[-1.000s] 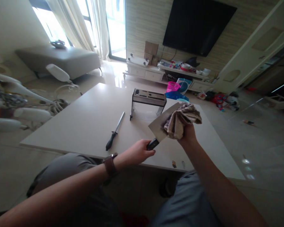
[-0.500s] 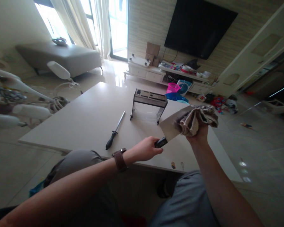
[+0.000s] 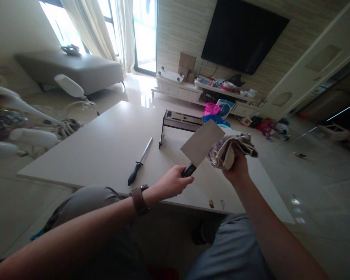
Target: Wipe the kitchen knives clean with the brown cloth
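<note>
My left hand [image 3: 172,182] is closed round the black handle of a cleaver [image 3: 203,142], whose broad blade points up and to the right over the table. Bunched in my right hand [image 3: 237,169] is a patterned cloth [image 3: 229,151], close beside the blade's right edge; whether they touch I cannot tell. Behind the blade stands a knife block [image 3: 179,118] with a slotted top and clear sides, partly covered by it. A honing steel [image 3: 140,163] with a black handle lies on the table to the left of my left hand.
The white table [image 3: 105,144] spans the space before my knees. Two small items, a yellowish one [image 3: 211,203] and a pale one [image 3: 222,204], lie by its near edge. White lamp-like shapes [image 3: 35,137] crowd the left side. Beyond the table are a pink basket [image 3: 212,109] and a TV cabinet [image 3: 175,90].
The cleaver has swung more upright and shifted left, and its blade has come out of the cloth. My right hand with the cloth has moved slightly left and down.
</note>
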Demonstrator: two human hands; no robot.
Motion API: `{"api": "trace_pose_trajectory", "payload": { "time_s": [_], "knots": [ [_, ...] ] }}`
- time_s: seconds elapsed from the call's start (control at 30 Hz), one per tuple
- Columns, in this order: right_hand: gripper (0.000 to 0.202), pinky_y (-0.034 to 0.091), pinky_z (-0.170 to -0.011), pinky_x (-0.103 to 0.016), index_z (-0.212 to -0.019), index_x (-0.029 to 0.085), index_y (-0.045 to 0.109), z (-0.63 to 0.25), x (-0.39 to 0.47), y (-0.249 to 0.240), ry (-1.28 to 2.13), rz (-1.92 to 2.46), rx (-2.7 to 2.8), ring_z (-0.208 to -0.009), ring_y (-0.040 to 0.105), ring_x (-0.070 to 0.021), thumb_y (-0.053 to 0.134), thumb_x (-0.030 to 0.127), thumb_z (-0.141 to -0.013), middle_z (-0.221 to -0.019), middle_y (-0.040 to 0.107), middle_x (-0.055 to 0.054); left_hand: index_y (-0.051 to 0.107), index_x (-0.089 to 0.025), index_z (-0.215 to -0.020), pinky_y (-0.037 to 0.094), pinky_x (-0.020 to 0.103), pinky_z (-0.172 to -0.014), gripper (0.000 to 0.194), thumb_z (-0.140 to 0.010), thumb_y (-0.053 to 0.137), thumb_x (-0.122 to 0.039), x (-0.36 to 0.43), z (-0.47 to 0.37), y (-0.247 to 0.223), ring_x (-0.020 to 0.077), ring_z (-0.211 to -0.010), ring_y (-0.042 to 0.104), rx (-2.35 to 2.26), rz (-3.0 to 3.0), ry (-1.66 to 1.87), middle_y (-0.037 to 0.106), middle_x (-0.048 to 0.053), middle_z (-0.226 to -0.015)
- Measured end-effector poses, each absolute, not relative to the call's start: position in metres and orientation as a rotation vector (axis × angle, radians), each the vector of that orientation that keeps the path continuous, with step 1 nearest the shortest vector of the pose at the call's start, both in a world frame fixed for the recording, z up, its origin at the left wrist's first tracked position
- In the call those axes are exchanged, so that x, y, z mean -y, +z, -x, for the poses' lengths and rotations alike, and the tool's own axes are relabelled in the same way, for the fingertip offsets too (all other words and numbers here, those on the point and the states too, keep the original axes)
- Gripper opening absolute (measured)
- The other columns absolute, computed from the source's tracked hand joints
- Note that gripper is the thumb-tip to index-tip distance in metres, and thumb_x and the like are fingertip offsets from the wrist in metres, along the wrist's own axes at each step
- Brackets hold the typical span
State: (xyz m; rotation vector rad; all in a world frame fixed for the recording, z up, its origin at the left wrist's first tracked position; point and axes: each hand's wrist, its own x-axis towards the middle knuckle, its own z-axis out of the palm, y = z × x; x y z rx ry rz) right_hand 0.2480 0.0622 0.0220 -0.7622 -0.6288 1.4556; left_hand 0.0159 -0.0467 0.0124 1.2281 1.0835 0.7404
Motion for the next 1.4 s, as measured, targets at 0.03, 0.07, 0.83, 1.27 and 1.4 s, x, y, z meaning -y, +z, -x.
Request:
{"api": "trace_pose_trajectory", "payload": {
  "time_s": [0.03,0.07,0.83,1.27,1.4],
  "knots": [
    [0.016,0.065,-0.082,-0.042,-0.094,0.027,0.073,-0.242,-0.058,0.020,1.486,0.780,0.636,-0.081,0.076,-0.0206,0.077,0.032,-0.079,-0.091,0.080,0.004,0.045,-0.022,-0.079,0.032,0.019,-0.035,0.017,-0.083,0.059,-0.031,0.046,-0.017,0.011,0.0075,-0.039,0.040,-1.071,-1.221,0.759,0.041,-0.009,-0.053],
    [0.017,0.065,-0.083,-0.043,-0.093,0.027,0.073,-0.235,-0.053,0.018,1.515,0.801,0.643,-0.080,0.076,-0.0209,0.078,0.032,-0.078,-0.090,0.080,0.004,0.045,-0.022,-0.079,0.032,0.019,-0.035,0.016,-0.083,0.058,-0.030,0.046,-0.018,0.010,0.0074,-0.039,0.040,-1.065,-1.221,0.774,0.042,-0.009,-0.053],
    [0.036,0.055,-0.104,-0.045,-0.086,0.030,0.073,-0.197,-0.018,0.014,1.693,0.740,0.725,-0.106,0.071,-0.0271,0.090,0.048,-0.060,-0.095,0.079,0.003,0.050,-0.019,-0.077,0.034,0.019,-0.047,0.017,-0.087,0.059,-0.030,0.050,-0.012,0.007,0.0077,-0.047,0.043,-1.203,-1.406,1.028,0.047,-0.008,-0.054],
    [0.033,0.056,-0.099,-0.041,-0.099,0.026,0.071,-0.176,-0.013,0.008,1.531,0.854,0.851,-0.101,0.070,-0.0240,0.084,0.033,-0.070,-0.101,0.078,0.000,0.071,-0.012,-0.107,0.052,0.032,-0.091,0.027,-0.086,0.062,-0.026,0.055,-0.016,-0.007,0.0243,-0.097,0.069,-1.158,-1.671,0.844,0.076,0.010,-0.106],
    [0.028,0.057,-0.098,-0.043,-0.090,0.025,0.069,-0.180,-0.016,0.009,1.557,0.877,0.881,-0.102,0.071,-0.0251,0.085,0.034,-0.069,-0.093,0.078,0.000,0.072,-0.013,-0.107,0.052,0.034,-0.097,0.027,-0.086,0.064,-0.027,0.054,-0.017,-0.006,0.0250,-0.098,0.069,-1.167,-1.660,0.849,0.076,0.010,-0.103]
  ]
}}
